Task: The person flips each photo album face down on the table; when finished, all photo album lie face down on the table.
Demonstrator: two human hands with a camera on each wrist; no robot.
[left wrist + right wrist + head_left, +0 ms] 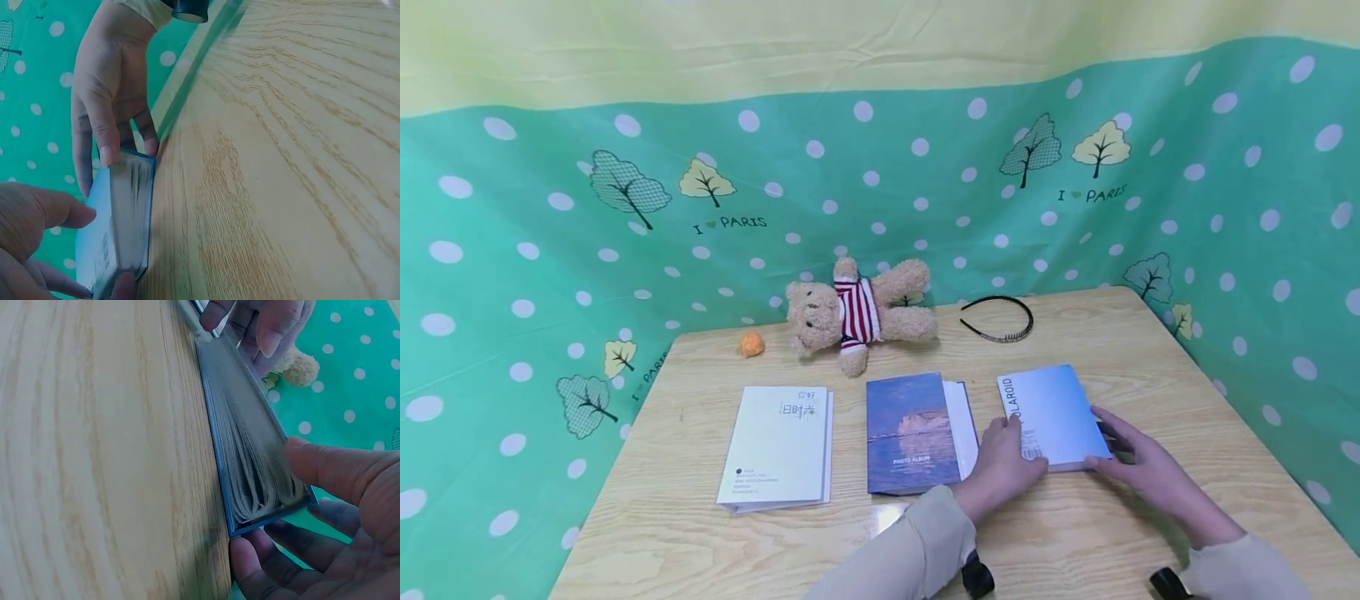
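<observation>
A blue-and-white Polaroid photo album (1054,417) lies flat on the wooden table, front cover up. My left hand (1006,460) holds its near left corner, thumb on the front edge. Around the right side is my right hand (1150,477). In the right wrist view, the right thumb (331,465) touches the upper cover edge while the fingers bend round the album's lower corner. The page edges (131,200) face the left wrist camera. Just left of that hand lies a dark blue photo album (910,437) with a painted seascape cover.
A white album (778,446) lies at the left of the table (655,533). Along the back are an orange ball (752,343), a teddy bear (859,317) in a striped shirt, and a black headband (1009,337). Green dotted cloth (880,179) hangs behind.
</observation>
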